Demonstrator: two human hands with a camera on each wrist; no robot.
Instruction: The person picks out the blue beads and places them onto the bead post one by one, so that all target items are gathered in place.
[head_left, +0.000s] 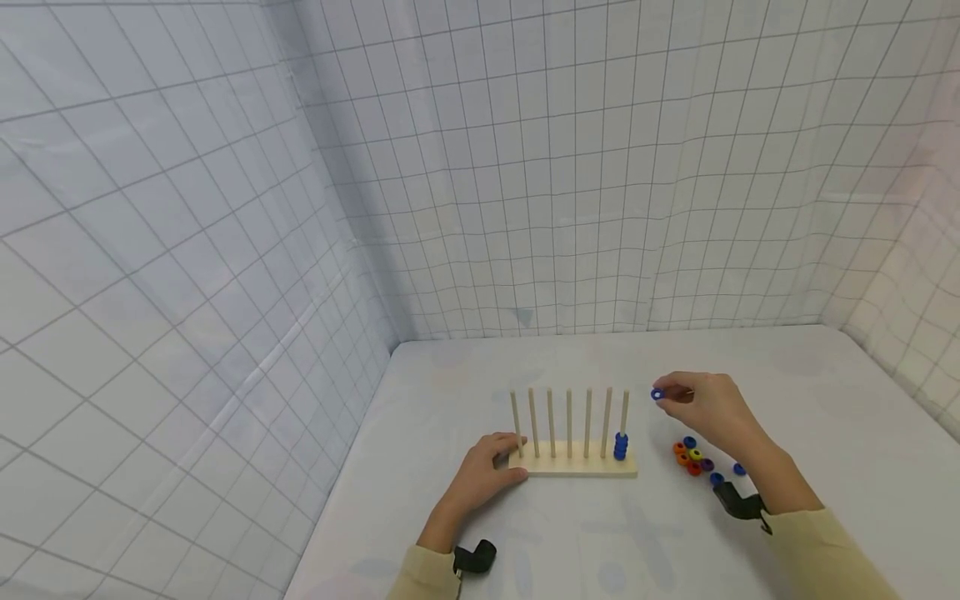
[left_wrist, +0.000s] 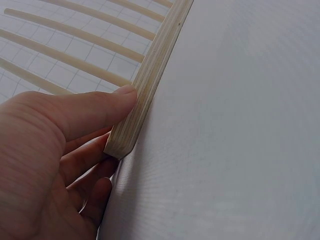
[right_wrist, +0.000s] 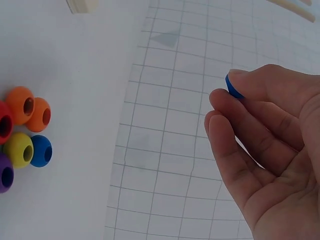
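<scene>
A wooden pegboard [head_left: 573,467] with a row of several upright pegs stands on the table. Blue beads [head_left: 620,447] are stacked on its rightmost peg. My left hand [head_left: 482,475] grips the board's left end, thumb along the front edge and fingers behind, as the left wrist view shows. Between thumb and fingertips, my right hand [head_left: 708,408] pinches a blue bead [head_left: 657,394], held above the table to the right of the last peg. In the right wrist view only a sliver of that bead shows, the rest hidden by the fingers.
Right of the board lies a loose cluster of beads: orange [head_left: 682,458], yellow [head_left: 695,455], red [head_left: 694,469], purple [head_left: 707,465] and blue [head_left: 689,442]. Two more blue beads lie near the right wrist. A grid-patterned sheet [head_left: 525,208] hangs behind the table.
</scene>
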